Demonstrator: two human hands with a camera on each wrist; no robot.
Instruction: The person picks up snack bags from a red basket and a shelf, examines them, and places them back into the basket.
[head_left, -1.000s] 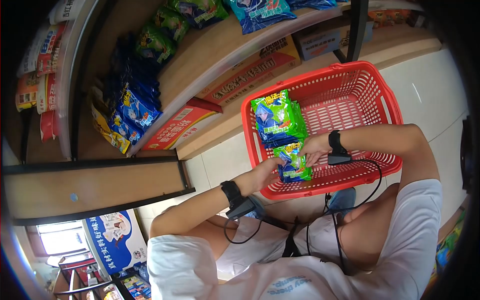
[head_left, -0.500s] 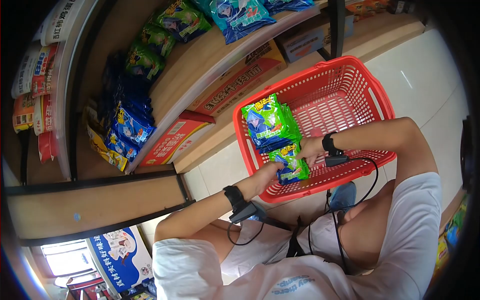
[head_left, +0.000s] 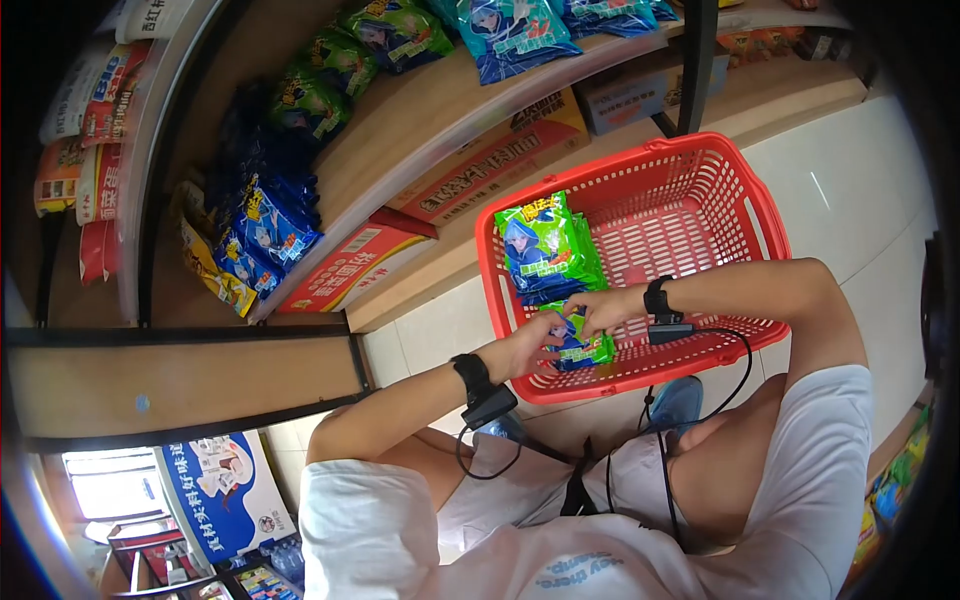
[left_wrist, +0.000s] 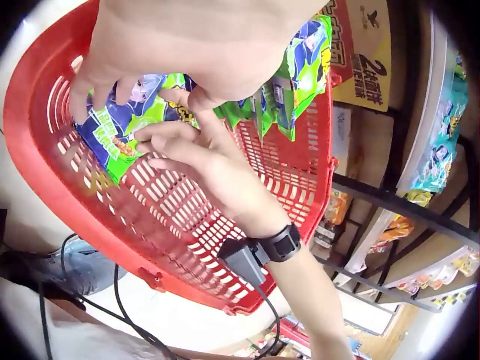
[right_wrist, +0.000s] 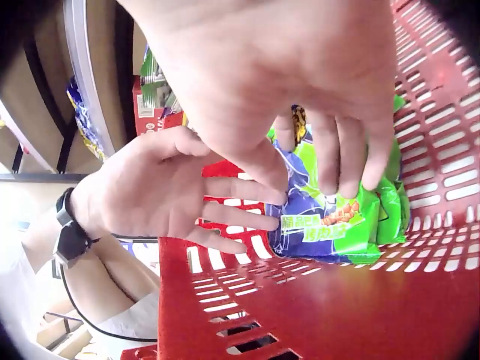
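Observation:
A red plastic shopping basket point(head_left: 640, 383) on the floor holds green-and-blue snack packets in two groups. The larger stack point(head_left: 540, 250) stands at the shelf-side corner. Beside it, nearer the person, lies a smaller group of snack packets point(head_left: 590, 353) under both hands. The left hand point(right_wrist: 154, 187) has its fingers stretched out, the tips at the packets' edge by the basket's end wall. Over the same packets reaches the right hand point(head_left: 612, 308), its fingers point(right_wrist: 324, 154) pointing down onto the top packet point(right_wrist: 322, 225) and not wrapped round it.
Along the left and top, shelves carry blue snack packets point(head_left: 265, 235), green packets point(head_left: 395, 35) and teal packets point(head_left: 520, 35). Cardboard boxes point(head_left: 500, 160) sit beneath the shelf beside the basket. Black cables point(head_left: 745, 370) hang from the wrist cameras. Pale floor tiles point(head_left: 820, 200) lie beyond the basket.
The right hand has shifted left across the smaller group's top packet, covering more of it. The left hand has lifted slightly, with its fingers spreading at the packets' edge. The larger stack stays in place.

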